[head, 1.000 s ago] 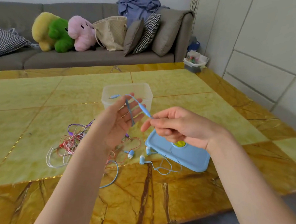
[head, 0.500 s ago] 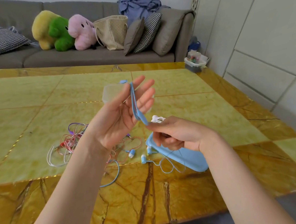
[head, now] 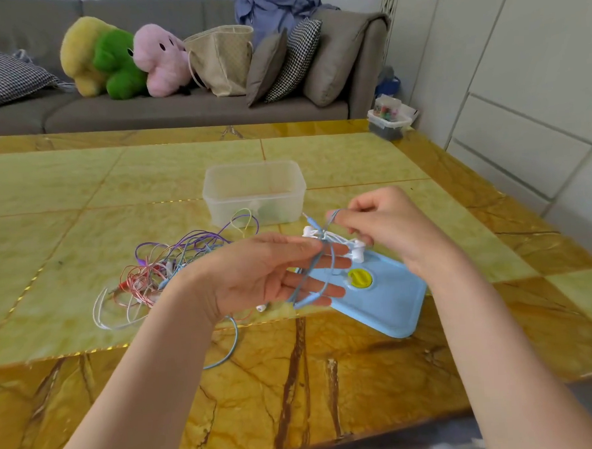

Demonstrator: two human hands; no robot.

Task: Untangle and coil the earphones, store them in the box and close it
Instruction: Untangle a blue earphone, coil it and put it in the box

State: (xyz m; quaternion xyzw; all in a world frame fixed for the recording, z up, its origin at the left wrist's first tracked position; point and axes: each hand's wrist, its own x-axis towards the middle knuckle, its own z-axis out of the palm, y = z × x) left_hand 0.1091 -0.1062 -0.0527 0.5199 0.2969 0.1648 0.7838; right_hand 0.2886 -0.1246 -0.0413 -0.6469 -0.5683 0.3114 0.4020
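Step in hand: coiling. The blue earphone cable (head: 319, 274) is being wound around the flat fingers of the left hand (head: 273, 273), judging by the loops crossing them.

Left hand: lying palm up, fingers straight and together, serving as a spool above the table's (head: 80, 187) middle; the cable is draped over the fingers, not gripped.

Right hand (head: 384, 226): fingers curled, pinching the cable's free run just beside the left fingertips; white earbuds (head: 356, 252) are showing under it, though whose cord they belong to cannot be told.

Remaining tangle (head: 160, 272): purple, red and white cords lying left of centre, not yet sorted.

Box (head: 251, 192): standing open toward the table's far edge, seemingly empty.

Lid (head: 381, 299): lying beside the near edge, right of centre, partly under the hands.

Next move, as judged: another turn laid around the fingers with light tension, without dragging the tangle along.
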